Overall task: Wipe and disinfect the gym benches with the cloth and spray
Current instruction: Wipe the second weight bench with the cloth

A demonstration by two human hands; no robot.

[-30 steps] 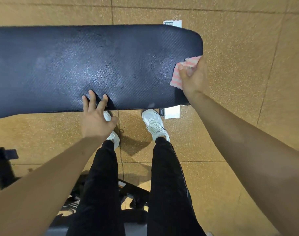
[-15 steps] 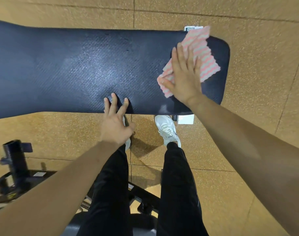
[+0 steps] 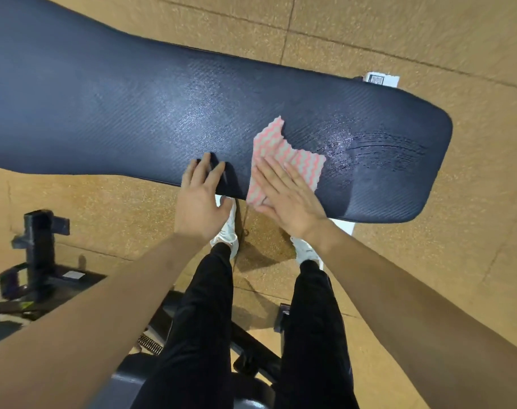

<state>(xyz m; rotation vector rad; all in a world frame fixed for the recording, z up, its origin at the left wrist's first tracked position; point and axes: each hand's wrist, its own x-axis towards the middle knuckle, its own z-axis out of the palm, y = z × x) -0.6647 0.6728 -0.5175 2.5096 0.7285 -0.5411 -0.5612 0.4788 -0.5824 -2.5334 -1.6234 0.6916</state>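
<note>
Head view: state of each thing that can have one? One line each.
bench pad: damp sheen mid-pad, wet wipe streaks toward its rounded end.
cloth: spread flat on the pad by the near edge, pinned under the right hand.
right hand: flat, fingers straight, pressing the cloth.
left hand: open, fingertips resting on the pad's near edge, holding nothing.

Counter (image 3: 104,113): dark textured upholstery, gleaming wet in streaks. Cloth (image 3: 276,146): pink-white wavy fabric, looking matt. Floor (image 3: 428,39): speckled, looking rough.
</note>
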